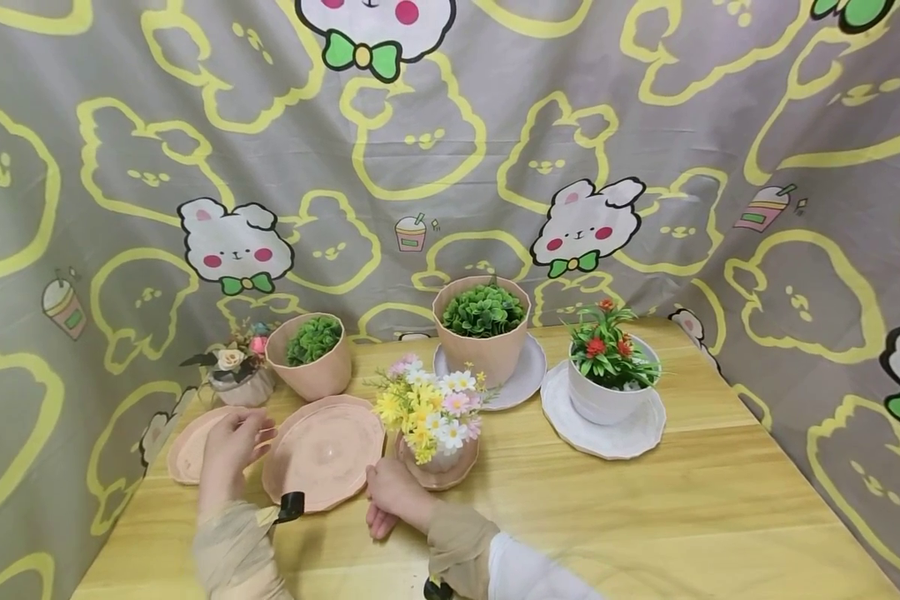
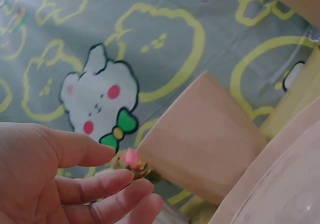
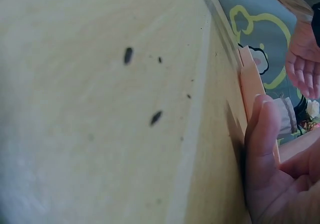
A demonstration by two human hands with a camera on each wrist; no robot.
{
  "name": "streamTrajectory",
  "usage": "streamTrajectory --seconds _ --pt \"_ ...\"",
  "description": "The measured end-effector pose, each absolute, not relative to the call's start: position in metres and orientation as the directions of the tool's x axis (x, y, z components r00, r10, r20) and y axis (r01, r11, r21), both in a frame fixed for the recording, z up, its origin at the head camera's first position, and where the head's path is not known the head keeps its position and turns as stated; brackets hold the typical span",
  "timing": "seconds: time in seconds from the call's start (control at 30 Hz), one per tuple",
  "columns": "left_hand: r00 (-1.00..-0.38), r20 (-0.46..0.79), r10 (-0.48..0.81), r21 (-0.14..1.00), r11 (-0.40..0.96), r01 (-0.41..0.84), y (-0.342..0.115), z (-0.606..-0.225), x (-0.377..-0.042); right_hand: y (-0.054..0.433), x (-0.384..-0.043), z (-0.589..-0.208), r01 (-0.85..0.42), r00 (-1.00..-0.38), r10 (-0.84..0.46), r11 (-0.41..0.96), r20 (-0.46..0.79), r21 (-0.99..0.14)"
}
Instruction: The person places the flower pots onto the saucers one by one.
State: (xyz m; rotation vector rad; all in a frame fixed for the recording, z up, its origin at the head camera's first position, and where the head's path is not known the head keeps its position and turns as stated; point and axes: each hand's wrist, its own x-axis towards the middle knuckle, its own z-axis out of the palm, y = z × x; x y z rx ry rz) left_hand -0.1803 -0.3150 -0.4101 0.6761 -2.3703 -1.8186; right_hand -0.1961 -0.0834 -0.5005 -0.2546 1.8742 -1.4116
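Note:
My left hand (image 1: 232, 442) hovers over the small pink saucer (image 1: 187, 446) at the left, fingers loosely bent and nothing between them. In the left wrist view, the thumb and fingers (image 2: 120, 184) stand apart in front of a pink pot (image 2: 205, 139). A large pink scalloped saucer (image 1: 326, 454) lies between my hands. My right hand (image 1: 401, 492) is right at that saucer's right rim. The right wrist view shows its digits overlapping the rim (image 3: 250, 81); I cannot tell whether they pinch it.
Yellow and white flowers (image 1: 427, 408) stand in a pot on a pink saucer beside my right hand. Behind are a small rose pot (image 1: 243, 387), a pink pot with greenery (image 1: 313, 371), a larger pink pot (image 1: 480, 354) on a white saucer, and a white pot (image 1: 607, 400) with red flowers.

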Motion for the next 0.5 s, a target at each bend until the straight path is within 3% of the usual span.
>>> streamTrajectory --seconds 0.03,0.07,0.17,0.27,0.4,0.47,0.5 --pt "-0.903 -0.199 -0.381 0.931 0.213 -0.295 -0.313 -0.409 -0.183 -0.087 -0.188 -0.497 0.277 -0.773 -0.468 0.357 -0.427 -0.892" --pt "-0.906 -0.197 -0.376 0.929 0.223 -0.294 -0.312 -0.407 -0.185 -0.088 -0.184 -0.494 0.274 -0.793 -0.438 0.363 -0.423 -0.891" --pt "-0.907 -0.189 -0.376 0.916 0.266 -0.301 -0.309 -0.400 -0.192 -0.090 -0.178 -0.491 0.241 -0.833 -0.389 0.385 -0.393 -0.891" --pt "-0.906 -0.175 -0.387 0.895 0.321 -0.310 -0.309 -0.392 -0.199 -0.089 -0.180 -0.493 0.241 -0.826 -0.401 0.383 -0.396 -0.892" --pt "-0.914 -0.147 -0.378 0.856 0.415 -0.309 -0.312 -0.380 -0.209 -0.081 -0.199 -0.502 0.298 -0.672 -0.575 0.368 -0.467 -0.881" --pt "-0.922 -0.138 -0.363 0.840 0.450 -0.303 -0.312 -0.375 -0.213 -0.076 -0.209 -0.506 0.315 -0.538 -0.675 0.396 -0.506 -0.863" --pt "-0.925 -0.135 -0.355 0.836 0.461 -0.299 -0.313 -0.373 -0.216 -0.075 -0.211 -0.506 0.315 -0.504 -0.694 0.406 -0.514 -0.858"
